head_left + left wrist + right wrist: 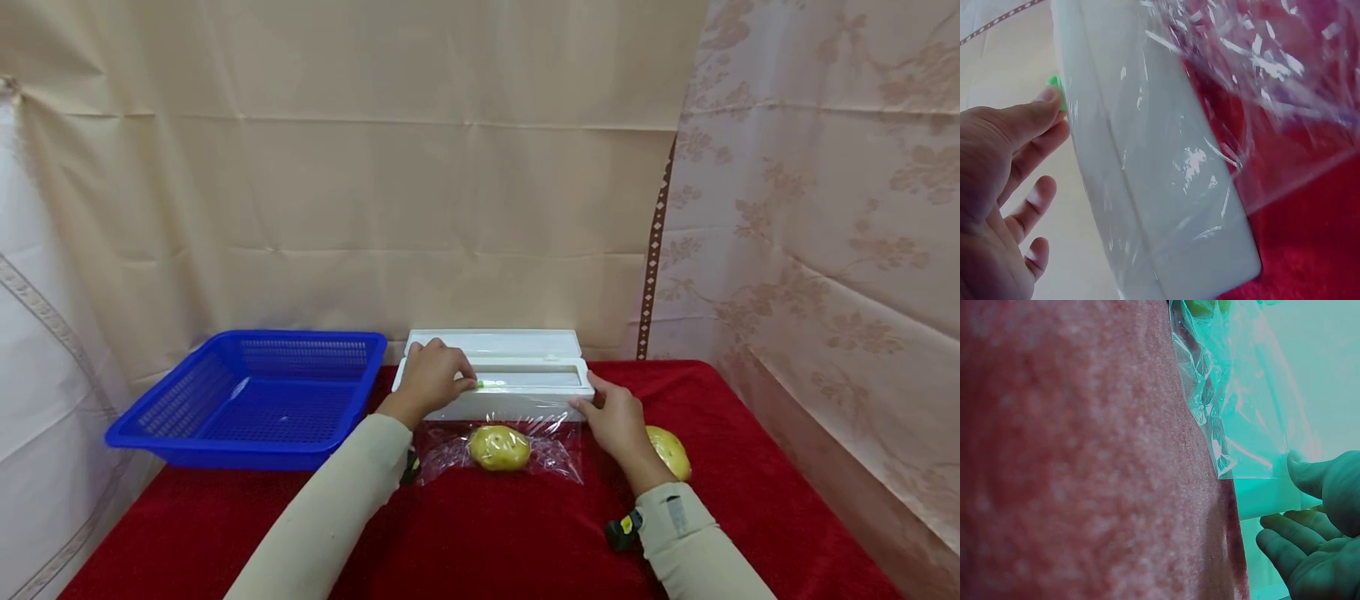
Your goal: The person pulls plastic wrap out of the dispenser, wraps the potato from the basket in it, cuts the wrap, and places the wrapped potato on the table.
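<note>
A white cling film dispenser (495, 407) lies across the table with its lid (495, 342) raised at the back. My left hand (435, 377) pinches a small green slider (1055, 82) at the dispenser's top edge between thumb and finger; the other fingers are spread apart. At the dispenser's right end, my right hand (617, 421) grips the corner, thumb on one face and fingers round the side. Clear cling film (555, 458) hangs from the front and spreads over the cloth. A yellow potato (500, 448) sits wrapped in that film.
A second yellow potato (670, 452) lies partly behind the right wrist. To the left stands a blue plastic basket (247, 457). Dark red cloth (480, 533) covers the table, and curtains hang behind and on both sides.
</note>
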{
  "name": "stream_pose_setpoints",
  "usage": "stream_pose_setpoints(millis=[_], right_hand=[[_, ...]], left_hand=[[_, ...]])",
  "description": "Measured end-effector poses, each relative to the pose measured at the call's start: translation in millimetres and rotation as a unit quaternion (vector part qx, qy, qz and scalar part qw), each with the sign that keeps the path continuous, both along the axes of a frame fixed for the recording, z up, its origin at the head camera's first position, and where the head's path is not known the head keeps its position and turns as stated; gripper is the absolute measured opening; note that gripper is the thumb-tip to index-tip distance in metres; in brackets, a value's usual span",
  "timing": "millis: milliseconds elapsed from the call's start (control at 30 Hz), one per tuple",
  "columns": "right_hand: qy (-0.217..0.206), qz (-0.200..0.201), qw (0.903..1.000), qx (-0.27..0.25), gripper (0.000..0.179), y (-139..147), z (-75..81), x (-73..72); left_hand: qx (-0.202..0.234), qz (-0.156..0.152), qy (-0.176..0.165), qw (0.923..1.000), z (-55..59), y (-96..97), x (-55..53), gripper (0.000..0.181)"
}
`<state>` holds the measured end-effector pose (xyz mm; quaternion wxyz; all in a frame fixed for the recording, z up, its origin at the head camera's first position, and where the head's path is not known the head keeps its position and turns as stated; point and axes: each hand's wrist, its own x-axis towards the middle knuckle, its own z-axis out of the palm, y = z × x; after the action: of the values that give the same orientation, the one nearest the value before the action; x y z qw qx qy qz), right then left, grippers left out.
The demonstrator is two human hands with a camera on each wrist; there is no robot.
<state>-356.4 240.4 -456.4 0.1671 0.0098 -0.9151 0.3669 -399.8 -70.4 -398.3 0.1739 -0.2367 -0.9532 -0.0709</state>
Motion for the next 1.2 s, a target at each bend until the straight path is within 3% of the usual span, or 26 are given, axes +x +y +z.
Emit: stream_pose_setpoints(millis=[333, 667, 1067, 1200], right_hand=[[-0.003, 0.003, 1.0, 0.002, 0.067, 4.0, -1.2, -1.6], [0.003, 0.001, 1.0, 0.004, 0.066, 3.4, -1.0, -1.4], [0.0, -0.001, 1.0, 0.001, 0.067, 1.3, -0.7, -0.6], [0.002, -0.005, 1.0, 0.001, 0.067, 1.6, -2.2, -0.8]], left_hand=[[-0.009, 0.021, -0.041, 0.9989, 7.1, -12.8, 0.3, 0.011], [-0.062, 0.044, -0.021, 0.9969, 12.8, -26.0, 2.5, 0.01], [-0.045, 0.084, -0.042, 0.9945, 19.1, -45.9, 10.3, 0.005], [-0.039, 0.083, -0.04, 0.995, 20.8, -53.8, 13.4, 0.007]])
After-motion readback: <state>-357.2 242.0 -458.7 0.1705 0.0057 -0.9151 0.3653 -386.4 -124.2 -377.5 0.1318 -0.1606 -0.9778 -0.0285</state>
